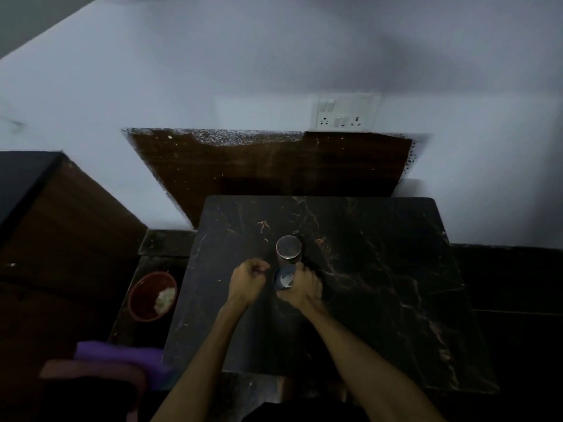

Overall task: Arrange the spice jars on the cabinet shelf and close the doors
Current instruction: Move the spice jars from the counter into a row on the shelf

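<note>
A small jar (283,278) with a dark blue top is held by the right hand (301,289), with the fingers wrapped around its right side. The jar stands on a dark marble table (380,284). Just past this grip, farther from the person, a second jar (288,247) with a shiny round metal lid is seen, very close to the held one; it cannot be told if the two touch. To the left of the grip, the left hand (248,280) is curled into a loose fist with nothing in it, just beside the held jar. Far to the left of the grip and lower down, a red bowl (152,295) with something pale inside is seen. A white switch plate (345,112) is fixed on the wall beyond the table.
</note>
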